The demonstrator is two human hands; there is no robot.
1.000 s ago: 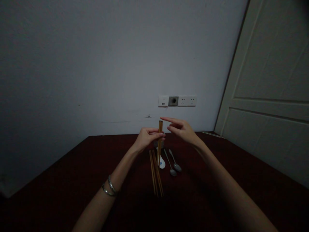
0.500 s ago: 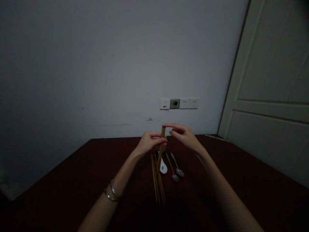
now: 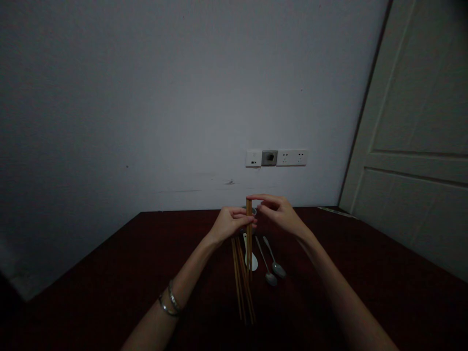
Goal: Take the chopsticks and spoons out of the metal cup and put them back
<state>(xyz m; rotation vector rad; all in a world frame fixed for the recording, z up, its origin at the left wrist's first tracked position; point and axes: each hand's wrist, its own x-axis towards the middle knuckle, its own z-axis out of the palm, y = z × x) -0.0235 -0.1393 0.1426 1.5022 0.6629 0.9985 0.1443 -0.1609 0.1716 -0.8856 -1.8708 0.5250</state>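
A pale wall (image 3: pixel 183 97) is filling most of the frame, and a dark red tabletop (image 3: pixel 109 263) is spreading across the lower part. A panelled door (image 3: pixel 420 122) is standing along the right edge.

The left hand (image 3: pixel 228 222) is reaching in to just below the centre, its thumb and fingers closing around upright chopsticks (image 3: pixel 249 239) near their upper end. The right hand (image 3: pixel 280 214) is holding nothing: its index fingertip is resting on the chopsticks' top ends, while its other fingers are curling loosely. Whether the lower tips are touching the tabletop, I cannot tell.

More chopsticks (image 3: pixel 236 278) are lying in a narrow bunch at lower centre, just left of the upright ones. A strip of wall sockets (image 3: pixel 291 157) is running right of centre, above the hands. A cup-like vessel (image 3: pixel 255 211) is sitting mostly hidden behind the left hand.

A white spoon (image 3: pixel 254 263) is lying partly behind the upright chopsticks, and two metal spoons (image 3: pixel 271 279) are lying to its right. Silvery bangles (image 3: pixel 172 295) are circling the left forearm at lower left.
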